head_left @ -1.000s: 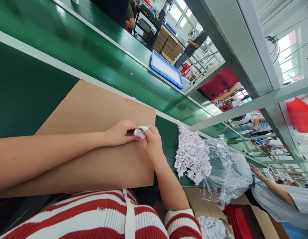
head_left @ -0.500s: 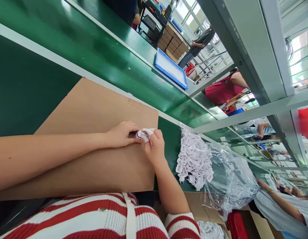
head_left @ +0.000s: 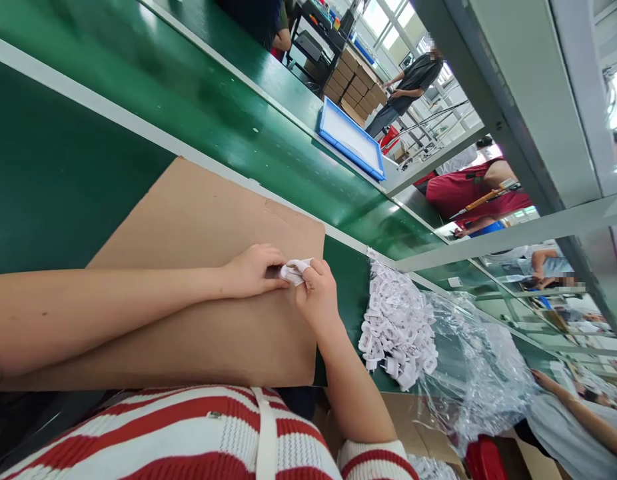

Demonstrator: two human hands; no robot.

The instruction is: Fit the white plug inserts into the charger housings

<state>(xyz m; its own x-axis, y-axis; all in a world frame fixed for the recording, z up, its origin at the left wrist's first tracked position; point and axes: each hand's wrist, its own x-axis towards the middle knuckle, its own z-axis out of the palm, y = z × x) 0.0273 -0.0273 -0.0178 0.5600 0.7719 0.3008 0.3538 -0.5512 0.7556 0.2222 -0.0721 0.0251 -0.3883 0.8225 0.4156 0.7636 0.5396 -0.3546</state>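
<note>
Cardboard is lying on your green table; your hands are pinching a white bundle (crumpled, cloth-like).

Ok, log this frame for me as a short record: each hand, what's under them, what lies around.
Left hand: fingers and thumb at one end of a small white item
Right hand: pinching the item's other end
Item type: too small to tell
Under the hands: brown cardboard sheet on a green table
To the right: heap of white pieces, clear plastic beside it
Beyond: blue-rimmed tray
</note>
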